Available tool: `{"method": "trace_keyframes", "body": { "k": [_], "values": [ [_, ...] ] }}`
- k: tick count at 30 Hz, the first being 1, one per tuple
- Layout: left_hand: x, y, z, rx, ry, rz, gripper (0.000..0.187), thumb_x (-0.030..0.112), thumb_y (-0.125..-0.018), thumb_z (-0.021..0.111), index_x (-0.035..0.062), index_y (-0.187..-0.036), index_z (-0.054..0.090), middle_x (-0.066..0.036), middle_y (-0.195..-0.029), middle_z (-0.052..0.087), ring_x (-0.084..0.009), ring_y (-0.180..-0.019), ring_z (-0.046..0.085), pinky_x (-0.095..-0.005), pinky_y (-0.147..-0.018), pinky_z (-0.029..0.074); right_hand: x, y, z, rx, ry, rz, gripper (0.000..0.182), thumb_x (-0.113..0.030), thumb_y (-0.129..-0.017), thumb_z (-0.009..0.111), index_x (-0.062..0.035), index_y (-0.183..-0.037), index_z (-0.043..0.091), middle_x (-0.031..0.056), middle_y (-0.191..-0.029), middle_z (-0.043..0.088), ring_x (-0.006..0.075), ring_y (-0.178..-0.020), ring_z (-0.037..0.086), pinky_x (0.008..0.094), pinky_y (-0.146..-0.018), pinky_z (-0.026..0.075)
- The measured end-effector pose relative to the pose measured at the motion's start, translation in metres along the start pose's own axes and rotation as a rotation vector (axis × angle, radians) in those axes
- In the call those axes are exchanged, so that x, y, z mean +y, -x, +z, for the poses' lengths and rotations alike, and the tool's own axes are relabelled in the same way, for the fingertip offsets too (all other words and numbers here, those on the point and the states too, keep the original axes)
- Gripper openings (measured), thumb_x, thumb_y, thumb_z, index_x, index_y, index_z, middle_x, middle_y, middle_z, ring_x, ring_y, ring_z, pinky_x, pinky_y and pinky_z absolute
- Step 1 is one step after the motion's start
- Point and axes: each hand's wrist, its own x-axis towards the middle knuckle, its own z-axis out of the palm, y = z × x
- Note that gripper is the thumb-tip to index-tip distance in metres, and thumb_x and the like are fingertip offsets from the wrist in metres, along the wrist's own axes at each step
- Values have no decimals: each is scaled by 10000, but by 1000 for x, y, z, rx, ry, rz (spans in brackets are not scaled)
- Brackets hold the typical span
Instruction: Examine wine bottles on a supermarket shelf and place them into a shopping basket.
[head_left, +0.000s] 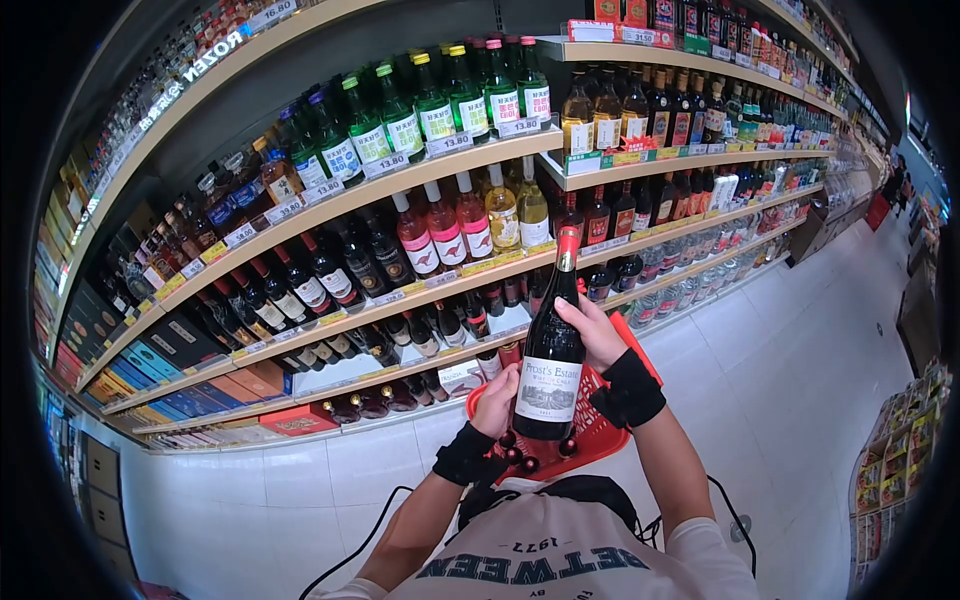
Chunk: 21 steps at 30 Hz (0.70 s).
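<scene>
A dark wine bottle point(556, 330) with a red-capped neck is held upright, slightly tilted, in front of my body. Its white label reads "Frost's Estate" and faces me. My left hand point(494, 402) grips the lower left side of the bottle, thumb beside the label. Higher up, my right hand point(594, 334) wraps round the bottle's right shoulder. Beneath the bottle is a red shopping basket point(602, 428), partly hidden by it. Several dark bottle tops point(530, 464) show inside the basket.
Curved store shelves point(350, 205) full of bottles run along the front and left. Green bottles point(440, 105) stand on an upper shelf, pink bottles point(442, 225) one tier below. White floor tiles point(760, 330) stretch to the right, with a low display rack point(900, 460) at the right edge.
</scene>
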Motion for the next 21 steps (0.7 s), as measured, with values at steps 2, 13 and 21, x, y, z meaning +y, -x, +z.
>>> {"method": "trace_keyframes", "body": {
  "k": [2,13,21],
  "values": [
    [0,-1,0,-19,-7,5,425,330,-1089,339,-7,-1297,493,-58,-1201,593,-126,-1136,549,-292,-1017,412,-1,3,0,-10,-20,-5,311,-272,-965,645,-46,-1149,536,9,-964,604,93,-884,595,272,-811,490],
    [-9,-7,-14,-98,-70,27,415,281,-1085,338,-17,-1357,435,-95,-1277,562,-161,-1201,541,-314,-1043,411,-6,11,3,-31,7,-81,334,-144,-909,696,-47,-1170,511,28,-987,607,108,-901,611,286,-814,509],
    [-13,-9,-16,-106,-49,25,404,270,-1087,328,-18,-1348,441,-94,-1261,569,-156,-1186,547,-309,-1036,414,1,11,-1,-5,31,-129,314,-135,-932,639,-45,-1202,505,61,-1015,634,145,-893,654,306,-792,549]
  ]
}}
